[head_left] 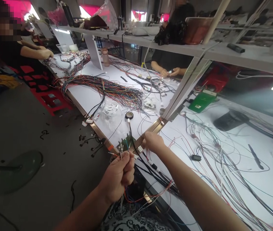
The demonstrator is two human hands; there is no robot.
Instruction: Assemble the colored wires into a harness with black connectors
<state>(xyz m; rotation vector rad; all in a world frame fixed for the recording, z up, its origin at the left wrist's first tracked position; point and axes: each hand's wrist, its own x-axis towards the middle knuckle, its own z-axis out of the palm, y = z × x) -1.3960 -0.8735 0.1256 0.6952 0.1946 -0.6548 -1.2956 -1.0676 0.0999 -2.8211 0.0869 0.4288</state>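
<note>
A bunch of thin wires (121,148) stands pinched between the thumb and curled fingers of a worker's left hand (120,169), pale tips splayed upward toward twelve o'clock and loose tails dropping at six o'clock over a patterned garment (134,222). The right hand (154,141), at two o'clock from the left, curls beside the metal edge strip (158,126); its fingers are bent inward, and whether they grasp anything cannot be told. A white plug (140,149) sits between the hands, with a green board (122,142) just beyond the wire tips. Further out on the worktop (82,98), at twelve o'clock, lie a roll of tape (129,115) and a thick spread of coloured wires (107,88); at three o'clock, a small black box (196,158) rests near trailing cables (219,146). One co-worker's hands (169,73) show at one o'clock, another person's arm (31,53) between ten and eleven. The likeliest trouble is tangling: tails hanging among the black cables (160,178) could snag if the bunch were pulled, and a loosened pinch could let single wires slip or mix up their order. The pegs on the board could also catch the splayed tips.
</note>
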